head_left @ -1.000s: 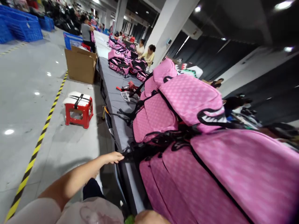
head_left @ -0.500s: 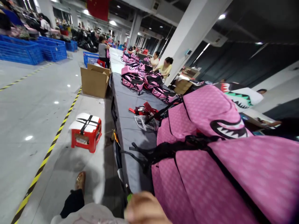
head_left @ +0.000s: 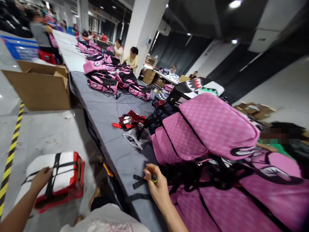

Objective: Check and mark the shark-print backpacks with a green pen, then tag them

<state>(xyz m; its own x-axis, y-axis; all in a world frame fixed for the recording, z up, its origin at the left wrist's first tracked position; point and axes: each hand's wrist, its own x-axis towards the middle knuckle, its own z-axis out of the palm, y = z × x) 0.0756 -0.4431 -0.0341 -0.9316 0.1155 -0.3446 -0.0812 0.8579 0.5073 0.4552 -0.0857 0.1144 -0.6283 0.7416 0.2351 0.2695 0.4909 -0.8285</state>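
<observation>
My left hand (head_left: 42, 179) reaches down at the lower left, its fingers closed at the black strap (head_left: 57, 164) that crosses the white padded top of a red stool (head_left: 78, 180). Over the grey-covered table (head_left: 116, 153), my right hand (head_left: 156, 185) is closed around a small green-and-black tool (head_left: 154, 178); most of it is hidden in the fingers, so its kind does not show. Loose black strap ends lie beside that hand. Just to the right are stacked pink backpacks (head_left: 217, 125) with black trim and a shark-mouth print.
Red tags (head_left: 131, 120) and a clear plastic bag (head_left: 136, 137) lie on the table. Farther along are more pink backpacks (head_left: 103, 82), with people seated beside them. An open cardboard box (head_left: 45, 91) stands on the floor at left, near a yellow-black floor line (head_left: 12, 148).
My view has swung right and nearer the stool. My left hand has come into view on the stool's strap. My right hand has risen from the bottom edge, showing the green-and-black tool.
</observation>
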